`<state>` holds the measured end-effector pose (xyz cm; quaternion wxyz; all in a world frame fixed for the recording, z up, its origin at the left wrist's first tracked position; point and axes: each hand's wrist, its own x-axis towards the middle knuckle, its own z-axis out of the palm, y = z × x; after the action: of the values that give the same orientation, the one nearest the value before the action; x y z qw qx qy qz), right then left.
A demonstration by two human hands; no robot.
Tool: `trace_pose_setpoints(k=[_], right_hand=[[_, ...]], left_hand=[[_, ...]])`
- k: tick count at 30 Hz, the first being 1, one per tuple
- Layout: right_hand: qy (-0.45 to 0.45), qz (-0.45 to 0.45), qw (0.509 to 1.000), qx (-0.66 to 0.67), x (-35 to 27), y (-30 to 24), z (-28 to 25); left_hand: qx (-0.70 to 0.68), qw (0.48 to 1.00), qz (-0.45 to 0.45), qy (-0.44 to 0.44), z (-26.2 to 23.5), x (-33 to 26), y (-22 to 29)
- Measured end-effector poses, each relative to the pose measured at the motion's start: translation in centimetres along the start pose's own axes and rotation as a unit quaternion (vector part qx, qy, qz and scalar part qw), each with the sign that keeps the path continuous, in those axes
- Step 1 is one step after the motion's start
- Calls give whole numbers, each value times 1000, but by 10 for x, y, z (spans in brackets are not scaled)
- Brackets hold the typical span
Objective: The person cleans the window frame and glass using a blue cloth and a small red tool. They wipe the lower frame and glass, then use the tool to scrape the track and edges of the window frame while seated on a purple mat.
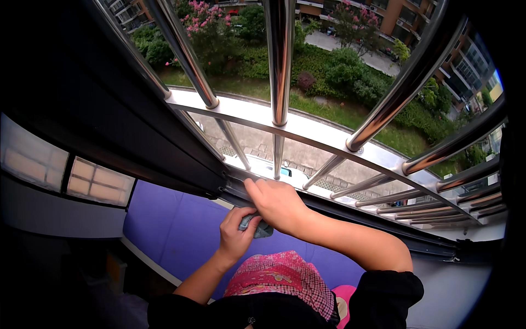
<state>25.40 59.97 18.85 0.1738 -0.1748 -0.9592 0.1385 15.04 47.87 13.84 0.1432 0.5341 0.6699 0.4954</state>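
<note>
Grey cloth (264,230) sits at six o'clock, pinched by the left hand (234,234); at its one o'clock the right hand (280,205) bends over the dark window track (235,190), its grip hidden, so I cannot tell.

1. The person wears a black top (285,307) (a small pale motif (251,320) marks it); the right sleeve (386,293) ends near the elbow.
2. A pink garment (287,274) is part checked, part printed.
3. Bright pink footwear (344,291) shows too.
4. Left hand (235,233) and right hand (279,204) are bare.
</note>
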Motion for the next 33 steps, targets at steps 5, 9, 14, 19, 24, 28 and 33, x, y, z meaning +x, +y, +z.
trace_pose_setpoints(k=[5, 9, 14, 19, 24, 28, 33], right_hand=[[83, -12, 996, 20, -12, 1, 12], [82, 54, 995, 30, -14, -12, 14], [85, 84, 991, 65, -9, -17, 14], [143, 46, 988, 14, -2, -17, 26], [110, 58, 992, -4, 2, -16, 26], [107, 73, 991, 26, 3, -14, 25], [112, 86, 988, 65, 0, -12, 24]], left_hand=[[3, 1000, 6, 3, 1, 0, -1], [4, 1000, 8, 3, -1, -1, 0], [-3, 1000, -21, -2, 1, -2, 0], [4, 1000, -27, -1, 2, -5, -3], [14, 1000, 0, 10, 4, -4, -6], [15, 1000, -19, 10, 6, -10, -9], [8, 1000, 0, 7, 5, -6, -7]])
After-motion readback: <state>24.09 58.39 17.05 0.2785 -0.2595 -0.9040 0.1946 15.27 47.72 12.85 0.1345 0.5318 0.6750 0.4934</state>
